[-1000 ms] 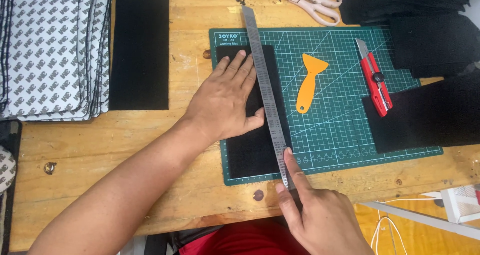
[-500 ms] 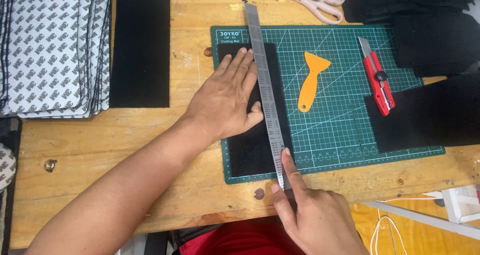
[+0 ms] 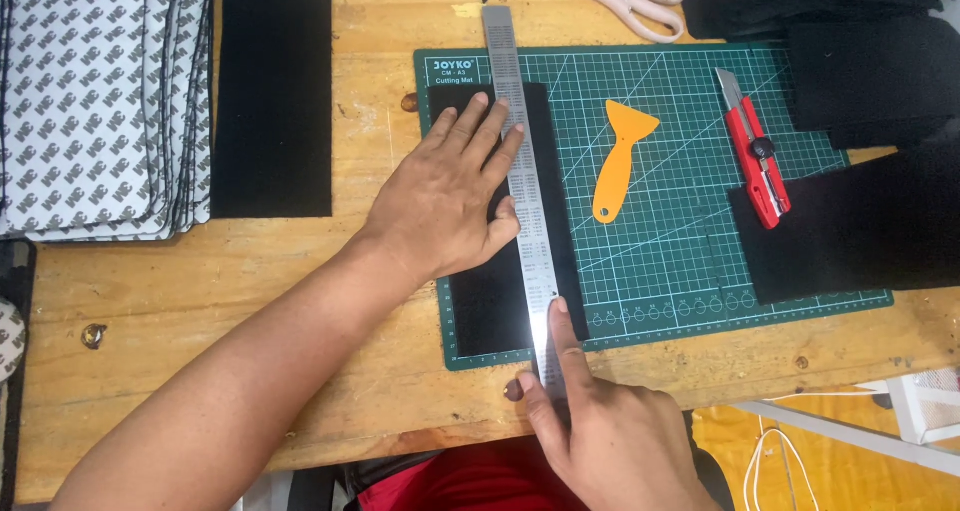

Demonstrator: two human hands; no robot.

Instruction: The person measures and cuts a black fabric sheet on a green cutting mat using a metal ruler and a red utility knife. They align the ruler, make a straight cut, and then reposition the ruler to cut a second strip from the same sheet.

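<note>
little has shifted: left hand (image 3: 445, 196) flat on black strip (image 3: 495, 306), right hand (image 3: 610, 441) fingertip pinning ruler (image 3: 525, 186).

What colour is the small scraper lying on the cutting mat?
Orange; the scraper shows clearly in the head view.

Item: my wooden workbench (image 3: 300, 301), knotty, pale, evenly lit from above. Beyond its near right corner, yellow floor (image 3: 800, 461) with a white cable (image 3: 770, 466) and white frame (image 3: 850, 433).

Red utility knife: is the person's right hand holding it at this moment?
No. The red utility knife lies untouched on the green cutting mat, while the right hand presses a fingertip on the steel ruler.
</note>
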